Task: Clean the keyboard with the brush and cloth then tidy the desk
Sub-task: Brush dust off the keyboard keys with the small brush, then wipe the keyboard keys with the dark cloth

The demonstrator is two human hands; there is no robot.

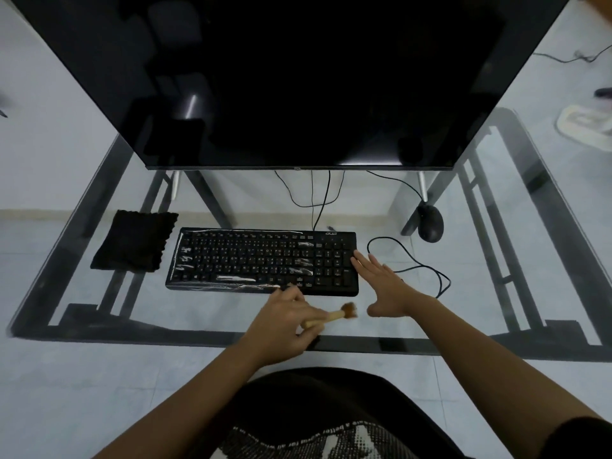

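Note:
A black keyboard lies across the middle of the glass desk, with white streaks on its left and middle keys. A folded black cloth rests just left of it. My left hand is in front of the keyboard's lower edge, gripping a small wooden brush whose brown bristles point right. My right hand is flat with fingers spread, its fingertips touching the keyboard's right edge by the number pad.
A large dark monitor stands behind the keyboard on thin legs. A black mouse sits at the back right, its cable looping beside my right hand. More cables hang under the monitor. The floor shows through the glass.

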